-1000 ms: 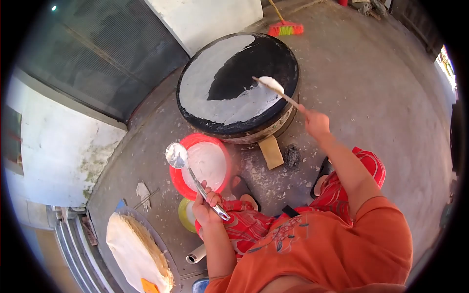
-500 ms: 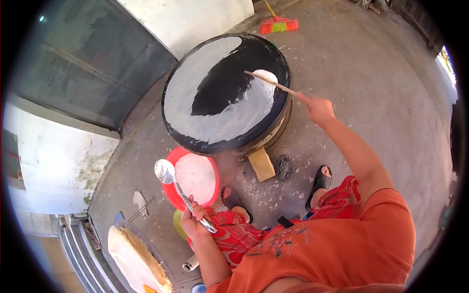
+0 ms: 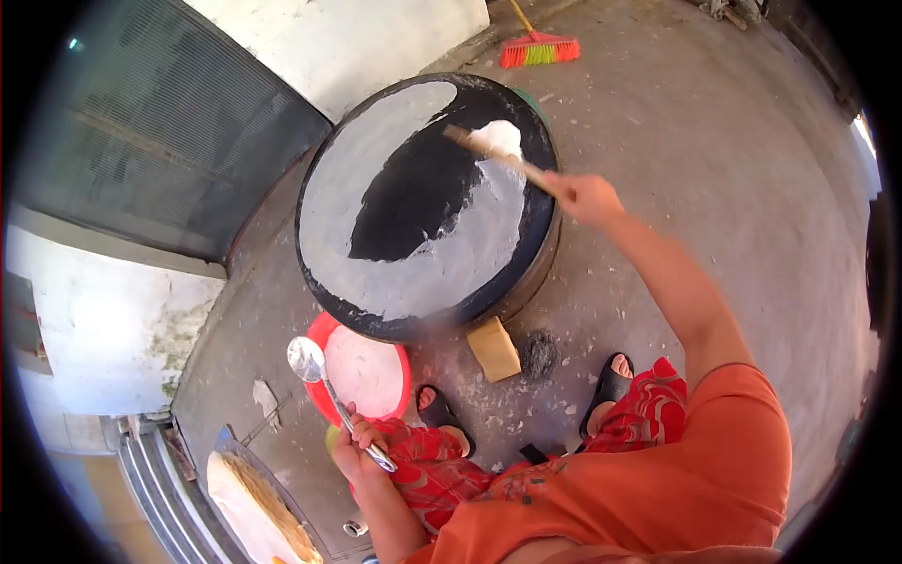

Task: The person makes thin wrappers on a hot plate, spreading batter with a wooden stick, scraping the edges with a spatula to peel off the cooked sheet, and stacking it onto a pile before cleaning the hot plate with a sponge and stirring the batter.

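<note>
A large round black griddle stands in front of me, with a band of white batter spread around its left, near and right sides. The dark middle shows through bare. My right hand grips a wooden spreader, its blade over the griddle's right side against a thick white lump of batter. Down on the left, my left hand is closed around the handle of a metal ladle smeared with white. The ladle's bowl is over the edge of a red basin that contains white batter.
A tan block and a dark scouring pad lie by the griddle's base, near my sandalled feet. At lower left is a stack of thin flatbreads. A broom rests on the floor beyond the griddle.
The spreader and the batter lump have moved farther along the griddle's right side, away from me. The left hand still holds the ladle over the basin. The camera view has shifted slightly.
</note>
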Demonstrator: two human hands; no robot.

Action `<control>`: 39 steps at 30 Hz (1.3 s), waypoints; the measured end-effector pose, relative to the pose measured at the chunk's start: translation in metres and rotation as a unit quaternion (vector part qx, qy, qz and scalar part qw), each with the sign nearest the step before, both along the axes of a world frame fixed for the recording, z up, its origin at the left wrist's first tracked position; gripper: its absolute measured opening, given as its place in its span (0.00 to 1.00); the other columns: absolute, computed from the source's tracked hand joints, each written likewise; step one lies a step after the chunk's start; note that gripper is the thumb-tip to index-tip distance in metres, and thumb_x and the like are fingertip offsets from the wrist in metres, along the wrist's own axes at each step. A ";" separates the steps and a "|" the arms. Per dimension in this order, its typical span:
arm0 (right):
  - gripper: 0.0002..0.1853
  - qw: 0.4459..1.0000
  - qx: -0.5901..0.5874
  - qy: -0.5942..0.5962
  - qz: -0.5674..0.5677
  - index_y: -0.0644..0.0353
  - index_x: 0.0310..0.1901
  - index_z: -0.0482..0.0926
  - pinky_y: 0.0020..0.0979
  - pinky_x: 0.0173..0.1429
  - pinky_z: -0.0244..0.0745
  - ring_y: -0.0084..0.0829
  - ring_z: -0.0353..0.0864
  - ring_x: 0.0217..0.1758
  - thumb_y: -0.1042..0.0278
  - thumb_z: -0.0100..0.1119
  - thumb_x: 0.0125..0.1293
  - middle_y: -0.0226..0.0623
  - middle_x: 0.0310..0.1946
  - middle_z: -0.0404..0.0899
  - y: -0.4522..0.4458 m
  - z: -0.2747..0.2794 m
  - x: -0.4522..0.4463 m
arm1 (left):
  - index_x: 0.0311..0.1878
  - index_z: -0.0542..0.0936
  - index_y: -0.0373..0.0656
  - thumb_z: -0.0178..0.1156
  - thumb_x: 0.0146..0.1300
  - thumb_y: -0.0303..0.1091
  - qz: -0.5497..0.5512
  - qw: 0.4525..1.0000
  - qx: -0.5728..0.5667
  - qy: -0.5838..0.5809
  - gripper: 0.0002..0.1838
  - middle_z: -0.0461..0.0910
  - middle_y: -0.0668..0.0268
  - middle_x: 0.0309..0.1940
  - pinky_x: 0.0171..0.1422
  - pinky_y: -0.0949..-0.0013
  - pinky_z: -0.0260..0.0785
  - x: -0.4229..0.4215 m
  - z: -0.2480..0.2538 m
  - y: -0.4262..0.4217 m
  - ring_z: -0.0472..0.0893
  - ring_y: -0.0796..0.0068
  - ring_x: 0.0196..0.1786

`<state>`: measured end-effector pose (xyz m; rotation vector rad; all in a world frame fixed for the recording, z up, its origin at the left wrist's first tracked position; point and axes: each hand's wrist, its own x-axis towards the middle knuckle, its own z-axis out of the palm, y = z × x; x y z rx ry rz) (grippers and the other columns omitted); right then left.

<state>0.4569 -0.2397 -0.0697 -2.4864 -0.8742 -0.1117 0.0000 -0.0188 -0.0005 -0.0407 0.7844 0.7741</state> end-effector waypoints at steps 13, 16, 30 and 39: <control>0.20 0.994 -0.030 -0.021 0.101 0.31 0.48 0.76 0.34 0.31 0.72 0.35 0.78 0.31 0.68 0.49 0.55 0.31 0.28 0.78 0.030 0.012 0.050 | 0.50 0.66 0.28 0.38 0.64 0.29 -0.008 0.999 0.017 0.050 0.16 0.68 0.64 0.26 0.17 0.80 0.58 0.017 0.000 0.007 0.66 0.81 0.20; 0.19 0.990 -0.045 0.017 0.129 0.30 0.48 0.76 0.34 0.33 0.72 0.36 0.77 0.34 0.67 0.48 0.56 0.33 0.30 0.78 -0.010 -0.007 0.081 | 0.50 0.66 0.28 0.38 0.64 0.29 -0.002 0.998 0.020 0.053 0.16 0.68 0.64 0.27 0.17 0.80 0.58 0.021 0.005 0.006 0.65 0.81 0.19; 0.37 0.990 -0.067 -0.101 0.068 0.33 0.57 0.68 0.35 0.40 0.71 0.38 0.74 0.39 0.86 0.47 0.46 0.35 0.35 0.72 0.005 -0.017 0.144 | 0.51 0.67 0.31 0.39 0.64 0.30 -0.002 1.000 -0.021 0.016 0.16 0.68 0.64 0.27 0.20 0.78 0.58 0.025 0.009 0.014 0.64 0.81 0.20; 0.23 0.998 -0.029 0.055 -0.029 0.42 0.56 0.66 0.38 0.45 0.72 0.42 0.76 0.45 0.72 0.44 0.58 0.42 0.43 0.75 0.125 0.016 0.102 | 0.52 0.66 0.28 0.40 0.63 0.29 -0.015 1.000 -0.012 0.021 0.17 0.68 0.65 0.26 0.18 0.80 0.59 0.026 0.009 0.011 0.66 0.81 0.20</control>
